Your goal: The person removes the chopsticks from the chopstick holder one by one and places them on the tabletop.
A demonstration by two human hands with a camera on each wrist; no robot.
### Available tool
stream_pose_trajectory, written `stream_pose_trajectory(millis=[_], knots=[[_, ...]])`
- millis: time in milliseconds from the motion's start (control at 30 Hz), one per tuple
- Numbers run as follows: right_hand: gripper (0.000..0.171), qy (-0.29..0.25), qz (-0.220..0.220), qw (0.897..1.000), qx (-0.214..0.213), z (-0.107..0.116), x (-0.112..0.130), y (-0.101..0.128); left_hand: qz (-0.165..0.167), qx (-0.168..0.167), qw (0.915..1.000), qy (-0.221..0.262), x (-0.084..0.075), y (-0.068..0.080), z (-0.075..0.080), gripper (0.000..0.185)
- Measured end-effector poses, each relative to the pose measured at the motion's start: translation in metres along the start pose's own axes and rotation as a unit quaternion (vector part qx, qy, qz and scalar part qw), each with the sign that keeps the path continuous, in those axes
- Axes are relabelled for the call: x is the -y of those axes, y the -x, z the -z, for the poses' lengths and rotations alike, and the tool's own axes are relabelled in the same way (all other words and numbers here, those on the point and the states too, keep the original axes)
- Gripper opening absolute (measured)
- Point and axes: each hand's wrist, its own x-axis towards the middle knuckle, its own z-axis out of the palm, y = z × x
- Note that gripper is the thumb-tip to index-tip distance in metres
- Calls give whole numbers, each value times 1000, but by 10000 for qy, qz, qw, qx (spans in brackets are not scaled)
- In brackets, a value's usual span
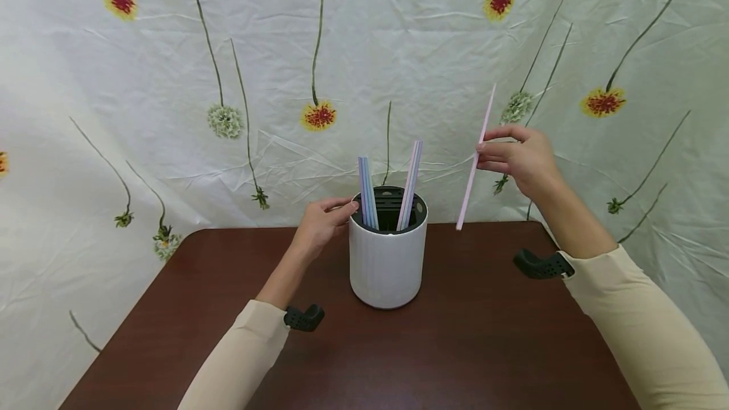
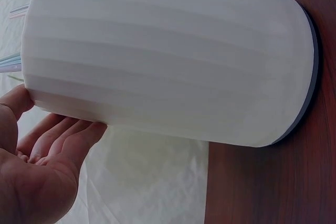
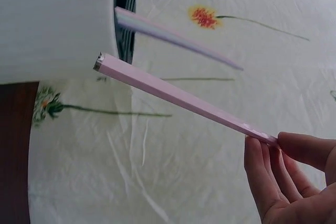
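A white utensil holder (image 1: 387,264) with a black inner rim stands upright on the table. Two bundles of pastel chopsticks lean in it, a blue-toned bundle (image 1: 368,193) at the left and a pink and lilac bundle (image 1: 410,185) at the right. My left hand (image 1: 323,226) grips the holder's left side near the top, thumb at the rim and fingers along the wall (image 2: 168,61). Off to the right and above the table, my right hand (image 1: 521,157) pinches a pink chopstick (image 3: 178,98) between thumb and fingertips. Its thicker, silver-capped end points down toward the holder's side.
The dark brown table (image 1: 473,334) has its back edge just behind the holder. A pale cloth (image 1: 273,68) with printed flowers hangs behind and beside it. Dark straps (image 1: 543,264) show at both wrists, by the cream sleeves.
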Motion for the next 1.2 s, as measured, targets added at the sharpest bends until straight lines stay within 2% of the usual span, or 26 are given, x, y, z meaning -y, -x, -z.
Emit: stream_pose_trajectory(millis=[200, 333, 433, 600, 700, 767, 900, 1000, 1200], knots=[[13, 732, -299, 9968, -69, 27, -17, 3, 23, -1, 10000, -21, 0, 0, 1, 46], [25, 1370, -468, 9895, -13, 49, -33, 7, 17, 22, 10000, -3, 0, 0, 1, 47], [25, 1717, -581, 9834, 9, 66, -44, 11, 18, 45, 10000, -22, 0, 1, 0, 48], [14, 1809, -838, 9799, 3, 95, -58, 18, 30, 66, 10000, 4, -2, 2, 0, 47], [26, 2016, -962, 9747, -63, 109, -65, 22, 49, 67, 10000, 22, -2, 2, 0, 48], [26, 2066, -1038, 9728, -122, 117, -69, 25, 59, 61, 10000, 12, -2, 2, 0, 49], [4, 1850, -1126, 9761, -176, 136, -79, 30, 65, 52, 10000, -24, -2, 2, 1, 49], [17, 1685, -1236, 9778, -125, 150, -88, 33, 51, 61, 9999, -60, -3, 2, 1, 49], [9, 1924, -1383, 9715, -58, 173, -104, 40, 65, 65, 9999, -90, -3, 2, 1, 49]])
